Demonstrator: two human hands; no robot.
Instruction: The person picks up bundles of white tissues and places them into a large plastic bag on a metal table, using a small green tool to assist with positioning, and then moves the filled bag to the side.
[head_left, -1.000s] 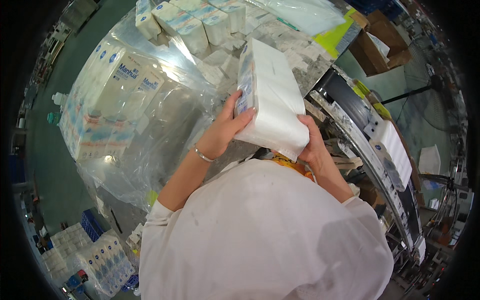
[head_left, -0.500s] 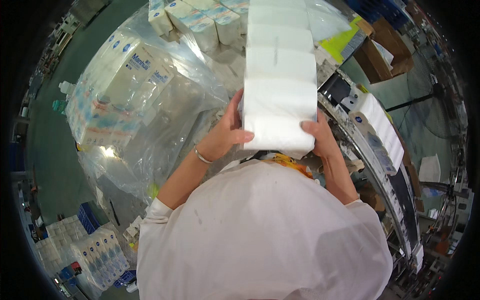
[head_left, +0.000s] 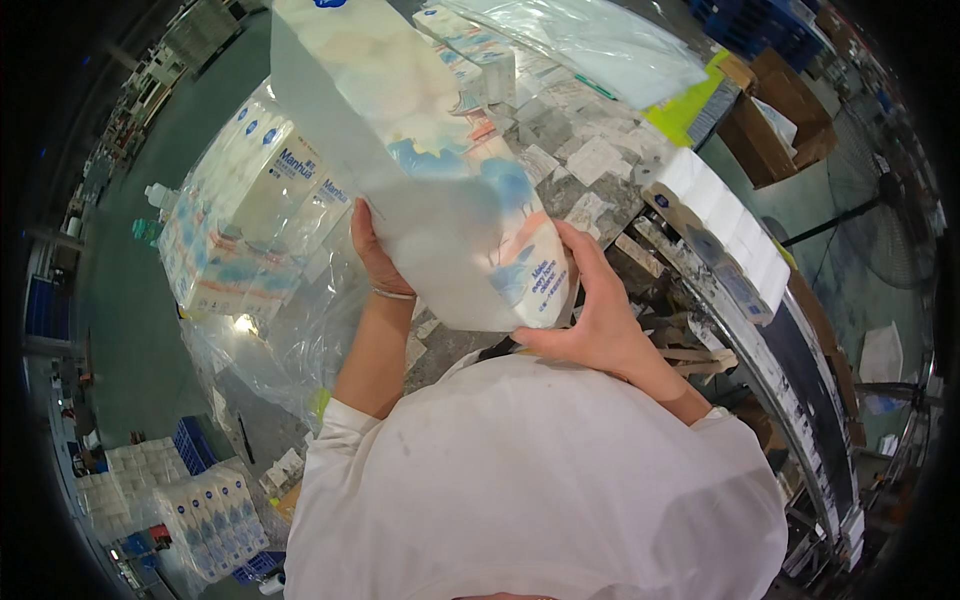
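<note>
A long tissue pack (head_left: 440, 180) in printed wrap, with blue and orange cloud patterns, is held up in front of me. It slants away to the far left, one pale smooth side and one printed side showing. My left hand (head_left: 380, 262) presses on its left side, thumb up and the other fingers hidden behind it. Around the near right end wraps my right hand (head_left: 600, 318), thumb under the near edge and fingers along the right side. Beyond the held pack, similar packs (head_left: 482, 55) stand on the worktable (head_left: 570, 120), partly covered.
At left is a clear plastic bag (head_left: 300, 340) around several packs (head_left: 235, 215). Folded plastic sheets (head_left: 590, 40) lie at the far edge. On the right, a tissue pack (head_left: 720, 235) rests on a curved conveyor (head_left: 815, 400), near a cardboard box (head_left: 775, 115) and a fan (head_left: 885, 200).
The held pack has turned from its white face to its printed side and swung toward the far left. My left hand has shifted left; my right hand has moved nearer its end.
</note>
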